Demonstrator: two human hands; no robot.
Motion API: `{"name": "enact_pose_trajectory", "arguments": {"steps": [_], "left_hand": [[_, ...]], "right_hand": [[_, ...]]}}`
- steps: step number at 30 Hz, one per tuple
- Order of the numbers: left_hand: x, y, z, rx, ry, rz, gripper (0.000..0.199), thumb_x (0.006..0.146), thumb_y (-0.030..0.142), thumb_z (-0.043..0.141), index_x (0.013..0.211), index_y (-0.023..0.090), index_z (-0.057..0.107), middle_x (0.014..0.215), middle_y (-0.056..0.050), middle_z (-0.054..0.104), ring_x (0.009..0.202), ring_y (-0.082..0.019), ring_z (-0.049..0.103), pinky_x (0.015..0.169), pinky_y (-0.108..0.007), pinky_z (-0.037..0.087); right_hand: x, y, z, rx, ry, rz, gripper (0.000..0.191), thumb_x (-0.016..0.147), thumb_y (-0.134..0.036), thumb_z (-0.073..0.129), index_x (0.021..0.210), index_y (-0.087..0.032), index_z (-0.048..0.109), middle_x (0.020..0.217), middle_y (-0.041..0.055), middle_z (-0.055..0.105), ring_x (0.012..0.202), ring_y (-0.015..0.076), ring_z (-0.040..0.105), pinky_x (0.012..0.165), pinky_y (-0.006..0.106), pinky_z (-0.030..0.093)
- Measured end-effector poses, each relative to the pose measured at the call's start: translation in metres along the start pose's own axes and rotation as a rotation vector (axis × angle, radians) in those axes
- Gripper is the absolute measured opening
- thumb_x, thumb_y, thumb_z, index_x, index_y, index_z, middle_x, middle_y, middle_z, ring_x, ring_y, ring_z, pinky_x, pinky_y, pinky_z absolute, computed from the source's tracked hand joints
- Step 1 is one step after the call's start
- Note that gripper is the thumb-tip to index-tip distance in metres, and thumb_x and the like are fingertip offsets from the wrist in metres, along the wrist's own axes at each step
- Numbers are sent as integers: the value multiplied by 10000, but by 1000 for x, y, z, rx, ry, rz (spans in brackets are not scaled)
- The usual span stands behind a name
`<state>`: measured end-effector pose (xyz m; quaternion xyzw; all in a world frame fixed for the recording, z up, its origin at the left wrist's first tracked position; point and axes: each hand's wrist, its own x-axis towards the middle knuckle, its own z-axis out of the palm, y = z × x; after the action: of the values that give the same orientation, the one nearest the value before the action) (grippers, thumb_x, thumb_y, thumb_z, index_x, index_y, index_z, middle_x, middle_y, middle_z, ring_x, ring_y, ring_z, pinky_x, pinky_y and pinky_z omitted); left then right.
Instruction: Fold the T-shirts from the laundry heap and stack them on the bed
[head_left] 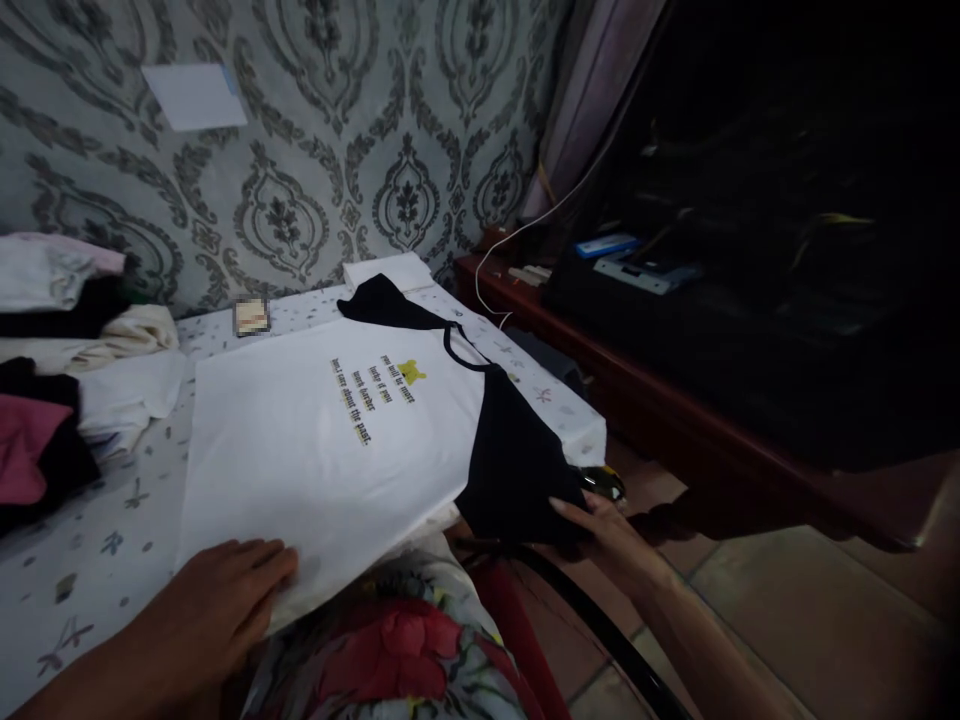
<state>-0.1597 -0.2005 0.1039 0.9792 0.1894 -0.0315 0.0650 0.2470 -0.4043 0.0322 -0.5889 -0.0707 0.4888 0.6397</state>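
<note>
A white T-shirt (285, 430) with black sleeves lies spread on a bed-like surface, its collar towards the right. Dark lettering and a small yellow figure are printed on its chest. My left hand (232, 595) is closed at the near corner of the hem, fingers on top of the cloth and thumb mostly hidden beneath. At the near black sleeve (517, 470), my right hand (604, 530) pinches the cuff, with the thumb on top. The far black sleeve (386, 303) lies stretched towards the wall.
Piled clothes (90, 370) lie on the left. A small box (251, 316) and a folded white cloth (386, 270) sit near the patterned wall. To the right stands a dark red wooden table (660, 410) with a white cable (547, 210) above it. Flowered fabric (390, 650) covers my lap.
</note>
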Motion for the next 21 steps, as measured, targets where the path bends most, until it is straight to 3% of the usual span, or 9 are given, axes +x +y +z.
{"name": "enact_pose_trajectory", "arguments": {"steps": [4, 8, 10, 13, 16, 18, 21], "left_hand": [[16, -1, -7, -83, 90, 2, 274, 982, 326, 402, 982, 278, 672, 946, -8, 744, 822, -162, 706, 710, -247, 558], [21, -13, 6, -42, 265, 36, 248, 971, 368, 457, 1098, 268, 644, 1046, -27, 730, 973, -190, 688, 824, -278, 572], [19, -23, 18, 15, 339, 34, 282, 956, 367, 493, 1189, 268, 618, 1156, -46, 707, 1063, -210, 663, 909, -327, 556], [14, -38, 32, 99, 391, 44, 382, 933, 371, 533, 1306, 297, 570, 1325, -48, 645, 1176, -235, 621, 988, -382, 525], [11, -46, 38, 145, 377, 52, 473, 927, 396, 533, 1396, 344, 504, 1450, -20, 565, 1256, -245, 583, 1036, -410, 500], [10, -49, 40, 172, 365, 61, 520, 932, 405, 523, 1446, 366, 451, 1496, -6, 522, 1289, -245, 563, 1062, -425, 484], [11, -57, 42, 214, 340, 64, 589, 934, 418, 522, 1501, 367, 375, 1539, -6, 469, 1328, -247, 535, 1098, -454, 457]], "right_hand": [[-10, 32, 26, 310, -120, -44, 359, 647, -423, 870, 938, -267, 728, 1067, 44, 765, 999, 284, 710, 913, 519, 559], [-20, 58, 52, 324, -160, 6, 297, 686, -333, 853, 949, -294, 721, 1134, 10, 751, 1049, 245, 700, 964, 465, 555], [-23, 58, 49, 282, -141, 30, 332, 691, -293, 851, 997, -293, 720, 1104, 6, 758, 1017, 233, 709, 915, 408, 582], [-22, 51, 30, 212, -100, 13, 319, 656, -336, 877, 929, -263, 729, 821, 2, 767, 797, 231, 727, 768, 369, 606], [-16, 51, 15, 118, -38, -21, 274, 613, -360, 899, 789, -249, 721, 583, -26, 670, 547, 187, 643, 579, 325, 570], [-13, 55, 16, 55, -19, -13, 255, 603, -333, 904, 766, -255, 724, 586, -27, 664, 515, 172, 609, 520, 306, 537], [-8, 61, 24, 99, -29, -47, 282, 628, -338, 886, 870, -287, 750, 794, 8, 742, 708, 220, 689, 687, 361, 579]]}}
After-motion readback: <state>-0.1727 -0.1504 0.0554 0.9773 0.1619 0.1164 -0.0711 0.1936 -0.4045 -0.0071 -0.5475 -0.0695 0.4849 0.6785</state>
